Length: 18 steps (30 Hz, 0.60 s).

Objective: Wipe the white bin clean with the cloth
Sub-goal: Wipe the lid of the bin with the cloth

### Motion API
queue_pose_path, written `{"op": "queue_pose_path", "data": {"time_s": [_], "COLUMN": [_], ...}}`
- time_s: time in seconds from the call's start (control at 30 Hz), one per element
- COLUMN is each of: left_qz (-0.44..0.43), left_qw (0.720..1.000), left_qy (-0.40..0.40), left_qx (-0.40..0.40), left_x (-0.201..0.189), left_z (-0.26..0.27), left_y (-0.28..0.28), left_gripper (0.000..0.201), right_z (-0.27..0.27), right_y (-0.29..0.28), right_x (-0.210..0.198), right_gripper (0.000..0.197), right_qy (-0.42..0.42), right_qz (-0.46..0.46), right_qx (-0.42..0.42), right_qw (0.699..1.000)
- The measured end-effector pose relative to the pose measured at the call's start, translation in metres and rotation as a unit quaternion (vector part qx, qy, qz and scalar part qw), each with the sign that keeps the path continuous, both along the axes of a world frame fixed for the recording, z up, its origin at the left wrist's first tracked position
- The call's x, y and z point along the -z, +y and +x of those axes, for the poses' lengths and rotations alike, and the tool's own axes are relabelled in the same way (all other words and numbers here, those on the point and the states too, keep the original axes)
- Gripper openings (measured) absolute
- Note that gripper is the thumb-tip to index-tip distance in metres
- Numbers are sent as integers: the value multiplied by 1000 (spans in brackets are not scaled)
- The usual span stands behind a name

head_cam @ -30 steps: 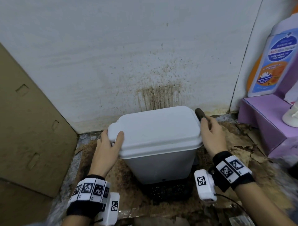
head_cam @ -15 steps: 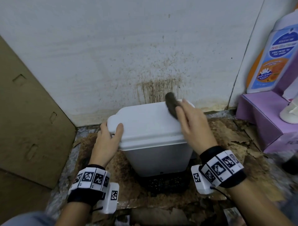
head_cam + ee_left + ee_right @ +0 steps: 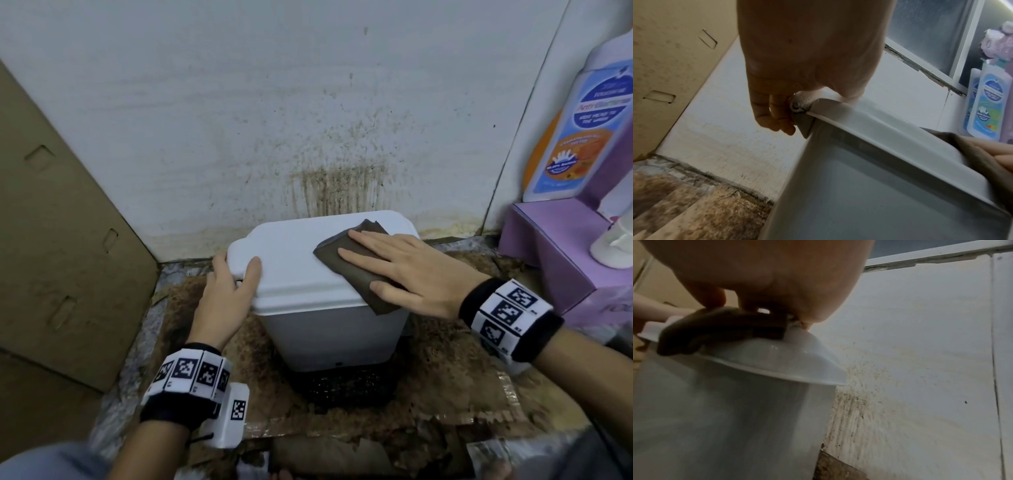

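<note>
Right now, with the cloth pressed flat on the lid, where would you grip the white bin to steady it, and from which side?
Grip the white bin at the lid's protruding left tab, coming from the left. That lip overhangs the body, so the left hand hooks its thumb on top and fingers beneath, clear of the right hand pressing the cloth.
</note>
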<state>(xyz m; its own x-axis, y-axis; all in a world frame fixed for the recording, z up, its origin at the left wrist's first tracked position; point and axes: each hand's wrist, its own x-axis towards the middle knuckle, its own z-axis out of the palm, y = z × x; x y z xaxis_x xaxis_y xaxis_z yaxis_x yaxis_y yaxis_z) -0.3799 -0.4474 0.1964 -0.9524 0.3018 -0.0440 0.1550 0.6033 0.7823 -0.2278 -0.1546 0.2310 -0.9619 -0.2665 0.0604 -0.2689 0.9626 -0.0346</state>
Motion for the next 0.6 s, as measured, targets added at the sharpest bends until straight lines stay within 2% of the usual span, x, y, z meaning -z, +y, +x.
{"op": "queue_pose_path", "data": {"time_s": [0.23, 0.4, 0.6], "left_qz": [-3, -17, 4], "left_qw": [1000, 1000, 1000], "left_qy": [1, -5, -11], "left_qx": [7, 8, 17], "left_x": [0, 1, 3], "left_z": [-1, -6, -7], "left_y": [-2, -2, -3], "left_gripper": [85, 86, 88], "right_z": [-16, -33, -48], "right_y": [10, -4, -31], "right_x": [1, 4, 4], "right_gripper": [67, 66, 67], "right_qy": [36, 33, 39], "right_qz": [19, 0, 16], "right_qx": [-32, -40, -56], "right_qw": [999, 999, 998]}}
